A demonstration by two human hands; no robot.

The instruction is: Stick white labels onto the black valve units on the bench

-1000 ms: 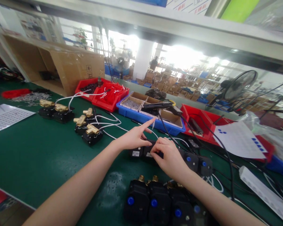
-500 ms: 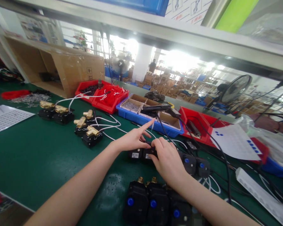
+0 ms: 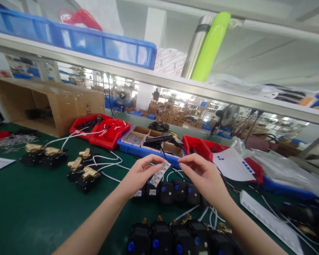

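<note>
My left hand (image 3: 140, 173) pinches a short strip of small printed labels (image 3: 159, 174) between thumb and fingers. To its right, my right hand (image 3: 203, 173) has thumb and index fingertips close together; whether a label sits between them is too small to tell. Below the hands stands a row of black boxes with blue knobs (image 3: 167, 193). The two leftmost boxes, one of them this box (image 3: 152, 187), bear white labels on their faces. Nearer me is another row of black boxes (image 3: 161, 239) with blue knobs and brass fittings.
Black units with brass tee fittings (image 3: 89, 173) and white tubes lie at left. Behind are red bins (image 3: 111, 136), a blue divided tray (image 3: 138, 150) with a black tool on it, and a cardboard box (image 3: 77, 106). A sheet with blue dots (image 3: 232, 164) lies right, below a shelf.
My right hand has come away from the labelled black box and moved up beside the left. The label strip now shows in my left hand. The view has tilted up and turned right.
</note>
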